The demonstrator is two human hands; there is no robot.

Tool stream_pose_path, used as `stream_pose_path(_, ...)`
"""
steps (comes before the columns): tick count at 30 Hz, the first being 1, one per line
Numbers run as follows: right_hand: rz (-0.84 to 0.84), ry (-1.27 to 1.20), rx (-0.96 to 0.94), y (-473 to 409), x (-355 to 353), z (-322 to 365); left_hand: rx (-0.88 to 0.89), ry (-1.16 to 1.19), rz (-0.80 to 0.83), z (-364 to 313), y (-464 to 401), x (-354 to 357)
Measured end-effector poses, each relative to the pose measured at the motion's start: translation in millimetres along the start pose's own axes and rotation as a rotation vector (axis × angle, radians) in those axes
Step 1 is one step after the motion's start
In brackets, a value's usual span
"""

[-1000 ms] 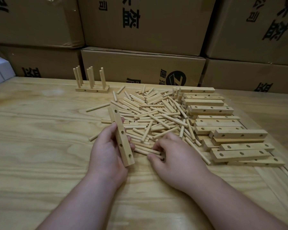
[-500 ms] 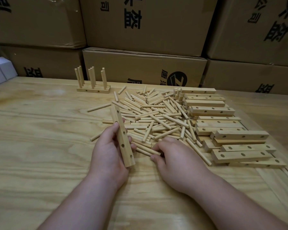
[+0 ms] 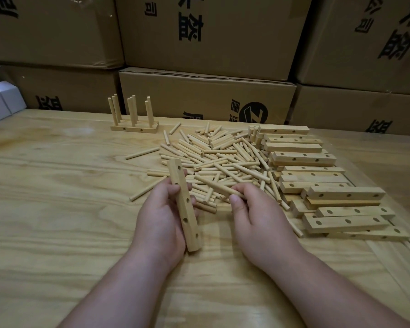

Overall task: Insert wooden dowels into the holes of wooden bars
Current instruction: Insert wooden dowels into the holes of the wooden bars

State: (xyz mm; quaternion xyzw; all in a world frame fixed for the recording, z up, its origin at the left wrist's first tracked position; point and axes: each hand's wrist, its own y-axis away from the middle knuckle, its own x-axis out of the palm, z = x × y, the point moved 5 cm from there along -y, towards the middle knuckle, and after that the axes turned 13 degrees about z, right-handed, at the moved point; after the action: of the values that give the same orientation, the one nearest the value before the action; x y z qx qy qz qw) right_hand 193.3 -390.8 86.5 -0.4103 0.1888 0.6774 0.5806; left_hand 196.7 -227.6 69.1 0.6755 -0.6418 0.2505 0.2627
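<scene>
Pale bar (image 3: pixel 184 204), four round holes, plain dowel (image 3: pixel 217 187)

This looks like a storeroom or small packing workshop. Large printed cardboard cartons (image 3: pixel 208 34) stand stacked in rows right behind a pale plywood tabletop (image 3: pixel 57 209). On it lie a loose heap of wooden dowels (image 3: pixel 213 159), piled drilled wooden bars (image 3: pixel 303 159), and one finished bar with dowels standing upright (image 3: pixel 134 127). A small white box (image 3: pixel 3 100) sits at the left edge.
</scene>
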Motion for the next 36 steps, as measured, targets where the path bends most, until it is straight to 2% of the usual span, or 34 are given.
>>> stream_pose_path(8, -0.121, -0.125, -0.093, 1, -9, 0, 0.003, -0.191, 0.029, 1, 1, -3)
stream_pose_path(16, -0.181, -0.124, -0.173, 3, -14, 5, 0.025, -0.208, 0.144, -3, 9, 10)
stream_pose_path(22, -0.259, -0.119, -0.202, 4, -20, 8, 0.013, -0.214, 0.05, -1, 5, 3)
stream_pose_path(36, -0.228, -0.112, -0.252, 4, -20, 9, 0.018, -0.189, 0.062, 1, 4, 2)
